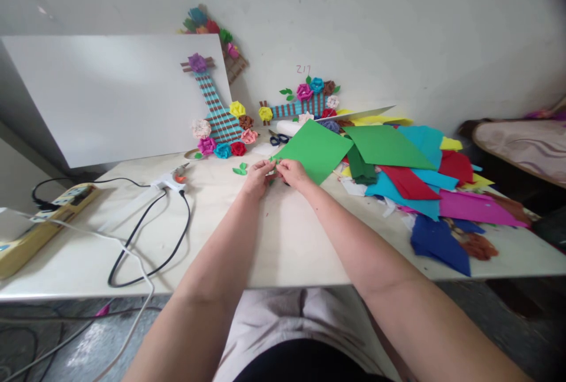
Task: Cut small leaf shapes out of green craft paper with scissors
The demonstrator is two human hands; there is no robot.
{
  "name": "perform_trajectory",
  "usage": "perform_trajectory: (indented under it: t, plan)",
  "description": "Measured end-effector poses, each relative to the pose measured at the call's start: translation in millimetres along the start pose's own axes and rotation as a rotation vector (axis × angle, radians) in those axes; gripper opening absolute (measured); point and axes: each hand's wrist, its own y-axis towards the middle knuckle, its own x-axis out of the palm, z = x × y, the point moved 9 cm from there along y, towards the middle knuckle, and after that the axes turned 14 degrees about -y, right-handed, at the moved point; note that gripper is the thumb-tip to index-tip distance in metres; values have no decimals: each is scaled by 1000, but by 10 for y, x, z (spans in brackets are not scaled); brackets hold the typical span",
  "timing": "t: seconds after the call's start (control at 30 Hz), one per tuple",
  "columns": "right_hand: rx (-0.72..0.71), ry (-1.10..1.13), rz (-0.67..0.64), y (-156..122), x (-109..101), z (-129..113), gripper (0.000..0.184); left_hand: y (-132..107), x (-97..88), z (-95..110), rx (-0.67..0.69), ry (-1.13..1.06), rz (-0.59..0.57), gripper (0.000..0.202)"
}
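**Delicate Pinch, Little Slack**

We see the fingertips of the left hand (259, 176) and right hand (291, 171) pinched together on a small green piece (275, 161) beside a smooth, straight-edged green sheet (316, 146). Squeezed too hard, we judge, it could crease or tear; a swinging left forearm (225, 252) could snag the looped black cable (190, 217) and drag the glue gun (168, 181). Beyond, we note folded, rounded flowers (222, 150) on a striped guitar shape (216, 112); pointed leaves (240, 170) lie nearby.
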Motion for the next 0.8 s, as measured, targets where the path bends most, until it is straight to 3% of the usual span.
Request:
perform_trajectory:
  t: [0.2,0.5,0.8]
  plan:
    - [-25,147,1,-10,13,-9,21,-14,-15,46,33,6,32,35]
    - [114,474,-22,-49,23,45,20,-22,-25,75,67,-14,83,33]
    - [104,407,-20,-55,-8,20,17,-3,-48,63,79,-16,95,35]
